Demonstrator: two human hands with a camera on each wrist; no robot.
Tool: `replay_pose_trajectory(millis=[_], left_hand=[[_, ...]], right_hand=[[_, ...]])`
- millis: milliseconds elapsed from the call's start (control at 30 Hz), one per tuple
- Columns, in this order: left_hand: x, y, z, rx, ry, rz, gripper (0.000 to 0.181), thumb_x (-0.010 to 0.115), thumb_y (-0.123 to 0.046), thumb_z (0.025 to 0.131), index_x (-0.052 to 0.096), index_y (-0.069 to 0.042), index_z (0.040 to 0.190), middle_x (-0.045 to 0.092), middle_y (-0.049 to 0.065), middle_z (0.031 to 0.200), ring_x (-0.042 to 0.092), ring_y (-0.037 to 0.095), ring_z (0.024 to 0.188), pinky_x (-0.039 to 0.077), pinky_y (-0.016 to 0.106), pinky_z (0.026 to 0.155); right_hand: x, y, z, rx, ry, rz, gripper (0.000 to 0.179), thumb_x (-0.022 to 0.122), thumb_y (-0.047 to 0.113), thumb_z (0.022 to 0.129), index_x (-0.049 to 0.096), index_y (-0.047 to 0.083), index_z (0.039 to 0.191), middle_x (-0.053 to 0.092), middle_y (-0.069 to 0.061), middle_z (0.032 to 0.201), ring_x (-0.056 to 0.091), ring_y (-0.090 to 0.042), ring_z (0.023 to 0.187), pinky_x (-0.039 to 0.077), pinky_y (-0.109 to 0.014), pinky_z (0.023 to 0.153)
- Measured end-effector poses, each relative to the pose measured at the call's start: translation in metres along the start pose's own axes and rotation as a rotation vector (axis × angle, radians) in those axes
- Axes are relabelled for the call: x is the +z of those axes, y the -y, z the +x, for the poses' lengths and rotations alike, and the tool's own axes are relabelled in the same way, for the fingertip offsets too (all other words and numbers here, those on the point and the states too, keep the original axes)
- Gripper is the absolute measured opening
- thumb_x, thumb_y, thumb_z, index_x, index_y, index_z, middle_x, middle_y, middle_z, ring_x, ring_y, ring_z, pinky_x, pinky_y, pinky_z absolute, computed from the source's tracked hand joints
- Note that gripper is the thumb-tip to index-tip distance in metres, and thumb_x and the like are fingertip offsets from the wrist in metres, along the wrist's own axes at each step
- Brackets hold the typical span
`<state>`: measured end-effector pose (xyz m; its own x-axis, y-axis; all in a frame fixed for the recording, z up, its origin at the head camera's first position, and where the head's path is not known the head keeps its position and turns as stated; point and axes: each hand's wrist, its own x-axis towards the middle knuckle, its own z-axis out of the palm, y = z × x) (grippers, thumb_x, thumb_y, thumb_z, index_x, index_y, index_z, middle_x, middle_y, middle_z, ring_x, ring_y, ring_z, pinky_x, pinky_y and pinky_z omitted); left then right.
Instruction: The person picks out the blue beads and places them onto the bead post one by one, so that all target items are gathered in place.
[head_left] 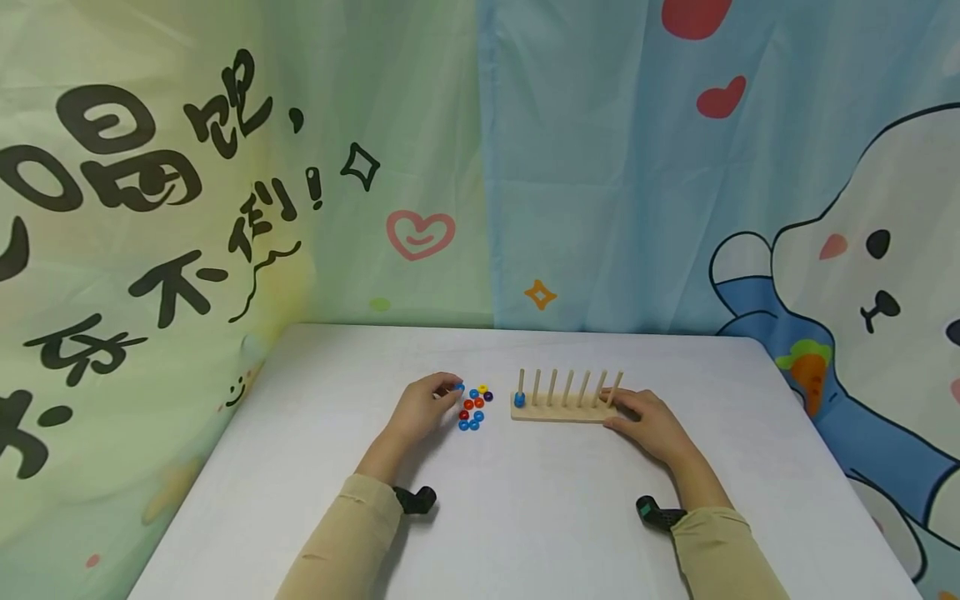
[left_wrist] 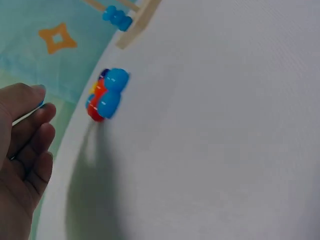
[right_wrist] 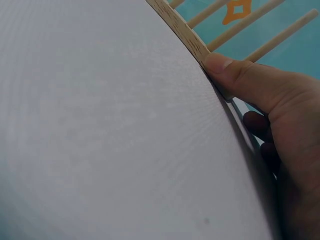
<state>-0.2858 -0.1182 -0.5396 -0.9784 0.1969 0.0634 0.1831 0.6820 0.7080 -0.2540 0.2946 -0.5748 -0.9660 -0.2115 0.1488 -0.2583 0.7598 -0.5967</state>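
My left hand [head_left: 422, 407] pinches a blue bead [head_left: 460, 387] between thumb and fingertip, just left of the loose beads. Only a sliver of that bead shows in the left wrist view. The loose beads lie in a small cluster, among them a red bead [head_left: 464, 415], a yellow bead [head_left: 483, 388] and a blue bead [left_wrist: 109, 104]. To their right stands a wooden peg board [head_left: 558, 413] with a row of upright pegs. Blue beads [head_left: 520, 400] are stacked on its leftmost peg. My right hand [head_left: 647, 423] grips the board's right end, thumb [right_wrist: 220, 64] along the front edge.
A white table [head_left: 540, 517] carries everything. Printed curtains [head_left: 420, 167] hang right behind its far edge. A black wrist mount [head_left: 416, 500] sticks out from the left sleeve, and another mount [head_left: 658, 514] from the right one.
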Motion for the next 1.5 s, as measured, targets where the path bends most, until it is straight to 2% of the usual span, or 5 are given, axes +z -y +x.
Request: replay_pose_trajectory(millis=[367, 800, 1000, 1233, 1500], left_hand=[[-0.014, -0.039, 0.007, 0.089, -0.004, -0.070, 0.028, 0.064, -0.036, 0.097, 0.068, -0.022, 0.120, 0.071, -0.005, 0.101, 0.060, 0.014, 0.090, 0.053, 0.029, 0.075], [-0.005, -0.079, 0.017, 0.150, 0.063, -0.092, 0.030, 0.064, -0.037, 0.096, 0.068, -0.022, 0.123, 0.071, -0.006, 0.106, 0.062, 0.013, 0.093, 0.053, 0.026, 0.073], [0.004, -0.086, 0.021, 0.196, 0.095, -0.079, 0.031, 0.063, -0.037, 0.097, 0.067, -0.022, 0.123, 0.071, -0.005, 0.109, 0.063, 0.014, 0.097, 0.053, 0.026, 0.076], [0.014, -0.087, 0.024, 0.178, 0.116, -0.091, 0.032, 0.061, -0.038, 0.098, 0.067, -0.021, 0.124, 0.069, -0.005, 0.109, 0.062, 0.014, 0.098, 0.054, 0.026, 0.065], [0.019, -0.089, 0.026, 0.209, 0.120, -0.061, 0.030, 0.061, -0.037, 0.098, 0.068, -0.022, 0.123, 0.069, -0.007, 0.111, 0.062, 0.013, 0.099, 0.053, 0.027, 0.080]], right_hand=[[-0.001, -0.001, 0.002, -0.021, 0.002, -0.005, 0.049, 0.072, 0.038, 0.089, 0.063, 0.016, 0.132, 0.062, -0.011, 0.136, 0.052, -0.034, 0.118, 0.037, -0.057, 0.103], [0.000, 0.000, 0.001, -0.009, -0.014, 0.003, 0.049, 0.073, 0.037, 0.088, 0.064, 0.017, 0.132, 0.062, -0.011, 0.136, 0.053, -0.033, 0.116, 0.038, -0.058, 0.102], [0.001, 0.001, 0.000, 0.012, -0.006, -0.001, 0.048, 0.073, 0.038, 0.088, 0.065, 0.016, 0.130, 0.062, -0.009, 0.137, 0.053, -0.032, 0.117, 0.038, -0.057, 0.103], [0.000, 0.002, -0.001, 0.023, -0.001, -0.002, 0.048, 0.073, 0.040, 0.088, 0.066, 0.016, 0.129, 0.061, -0.009, 0.138, 0.052, -0.032, 0.119, 0.037, -0.058, 0.104], [0.001, -0.001, 0.000, 0.022, 0.001, 0.004, 0.048, 0.073, 0.040, 0.087, 0.065, 0.018, 0.129, 0.060, -0.008, 0.139, 0.052, -0.031, 0.119, 0.037, -0.057, 0.104]])
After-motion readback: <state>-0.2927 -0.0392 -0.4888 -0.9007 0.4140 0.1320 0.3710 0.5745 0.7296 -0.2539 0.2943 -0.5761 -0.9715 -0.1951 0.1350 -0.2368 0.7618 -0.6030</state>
